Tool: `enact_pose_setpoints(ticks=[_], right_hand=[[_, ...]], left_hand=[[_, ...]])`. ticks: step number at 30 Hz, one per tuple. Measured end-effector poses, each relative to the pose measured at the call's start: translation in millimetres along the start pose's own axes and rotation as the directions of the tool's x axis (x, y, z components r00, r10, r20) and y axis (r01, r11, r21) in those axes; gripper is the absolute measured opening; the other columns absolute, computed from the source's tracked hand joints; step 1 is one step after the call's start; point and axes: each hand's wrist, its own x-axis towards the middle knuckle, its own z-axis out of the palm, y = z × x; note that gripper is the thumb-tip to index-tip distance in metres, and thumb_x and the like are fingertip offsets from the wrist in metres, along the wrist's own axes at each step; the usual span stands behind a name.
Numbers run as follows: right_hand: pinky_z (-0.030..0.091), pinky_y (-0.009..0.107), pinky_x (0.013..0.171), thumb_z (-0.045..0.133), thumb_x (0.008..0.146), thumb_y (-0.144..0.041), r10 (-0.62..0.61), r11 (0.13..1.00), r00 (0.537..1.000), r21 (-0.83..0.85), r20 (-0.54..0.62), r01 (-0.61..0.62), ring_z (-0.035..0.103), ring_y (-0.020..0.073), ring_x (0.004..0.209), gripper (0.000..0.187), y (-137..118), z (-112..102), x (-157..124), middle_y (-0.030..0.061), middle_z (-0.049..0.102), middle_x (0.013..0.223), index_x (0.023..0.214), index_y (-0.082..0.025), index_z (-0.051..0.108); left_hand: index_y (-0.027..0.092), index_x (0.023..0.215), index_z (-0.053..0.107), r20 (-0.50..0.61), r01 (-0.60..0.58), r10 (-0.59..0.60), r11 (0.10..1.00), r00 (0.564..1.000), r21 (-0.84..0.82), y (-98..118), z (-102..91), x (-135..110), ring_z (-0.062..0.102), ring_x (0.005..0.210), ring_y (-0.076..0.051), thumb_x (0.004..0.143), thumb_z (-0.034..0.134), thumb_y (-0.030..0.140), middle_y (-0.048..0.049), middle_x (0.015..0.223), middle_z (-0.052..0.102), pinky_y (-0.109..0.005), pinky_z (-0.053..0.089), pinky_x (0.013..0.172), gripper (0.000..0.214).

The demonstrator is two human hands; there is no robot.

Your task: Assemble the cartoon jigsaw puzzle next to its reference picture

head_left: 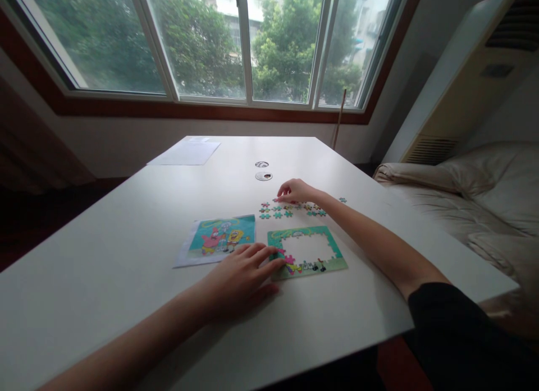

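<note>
A green puzzle frame board (332, 256) lies on the white table (126, 222), its middle blank. My left hand (240, 279) rests flat beside it, fingers stretched, fingertips touching the board's left edge. To the left lies a cartoon reference picture (219, 237). Several loose puzzle pieces (275, 211) are spread in rows beyond the board. My right hand (295, 191) reaches over them, fingers curled down in a pinch on a piece at the far row; the piece itself is hidden under the fingers.
A sheet of paper (185, 153) lies at the table's far left. Two round cable caps (263, 176) sit mid-table. A cushioned sofa (484, 200) stands right of the table, with windows behind and a tall air conditioner (471, 77) at the far right.
</note>
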Motion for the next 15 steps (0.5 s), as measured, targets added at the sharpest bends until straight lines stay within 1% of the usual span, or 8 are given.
enact_pose_setpoints(ticks=[3, 7, 9, 12, 15], right_hand=[[0.036, 0.018, 0.052, 0.069, 0.067, -0.032, 0.022, 1.000, 0.997, 0.012, 0.068, -0.023, 0.053, 0.0082, 0.059, 0.025, 1.3, -2.2, 1.7, 0.0025, 0.066, 0.073, 0.085, -0.014, 0.070], [0.035, 0.019, 0.049, 0.069, 0.066, -0.029, 0.071, 0.996, 0.981, 0.040, 0.179, -0.079, 0.050, 0.0072, 0.052, 0.024, -3.1, -6.6, 5.9, 0.0019, 0.064, 0.065, 0.083, -0.012, 0.069], [0.035, 0.019, 0.048, 0.068, 0.066, -0.027, 0.081, 0.994, 0.974, 0.058, 0.213, -0.095, 0.048, 0.0069, 0.050, 0.022, -6.6, -8.8, 7.1, 0.0016, 0.063, 0.063, 0.081, -0.011, 0.068], [0.036, 0.019, 0.048, 0.069, 0.066, -0.024, 0.074, 0.992, 0.975, 0.083, 0.210, -0.093, 0.048, 0.0067, 0.051, 0.019, -9.6, -9.0, 6.5, 0.0020, 0.064, 0.066, 0.079, -0.011, 0.067], [0.036, 0.019, 0.049, 0.067, 0.066, -0.023, 0.055, 0.992, 0.984, 0.101, 0.171, -0.073, 0.049, 0.0072, 0.053, 0.017, -8.3, -4.7, 4.0, 0.0021, 0.064, 0.068, 0.078, -0.011, 0.065]], left_hand=[[0.024, 0.127, 0.041, -0.002, -0.003, 0.003, 1.000, 1.000, 0.003, 0.1, -0.4, -0.7, 0.047, 0.108, -0.028, 0.089, 0.045, 0.033, -0.0094, 0.121, 0.050, -0.047, 0.041, 0.091, 0.040], [0.024, 0.127, 0.041, -0.001, -0.005, 0.005, 1.000, 1.000, 0.011, 0.2, -1.3, -1.0, 0.047, 0.109, -0.028, 0.089, 0.046, 0.032, -0.0095, 0.122, 0.050, -0.047, 0.041, 0.090, 0.040], [0.024, 0.127, 0.041, -0.008, -0.008, 0.008, 1.000, 1.000, 0.017, 0.0, -1.5, -0.9, 0.047, 0.109, -0.028, 0.089, 0.046, 0.032, -0.0099, 0.122, 0.050, -0.047, 0.041, 0.090, 0.040], [0.024, 0.128, 0.041, -0.005, -0.007, 0.007, 1.000, 1.000, 0.014, -0.2, -1.5, -0.9, 0.047, 0.109, -0.028, 0.089, 0.046, 0.032, -0.0100, 0.123, 0.049, -0.047, 0.041, 0.090, 0.040], [0.024, 0.128, 0.041, 0.001, -0.005, 0.005, 1.000, 1.000, 0.006, -0.2, -1.2, -1.1, 0.047, 0.109, -0.028, 0.089, 0.046, 0.032, -0.0097, 0.123, 0.050, -0.048, 0.040, 0.090, 0.040]])
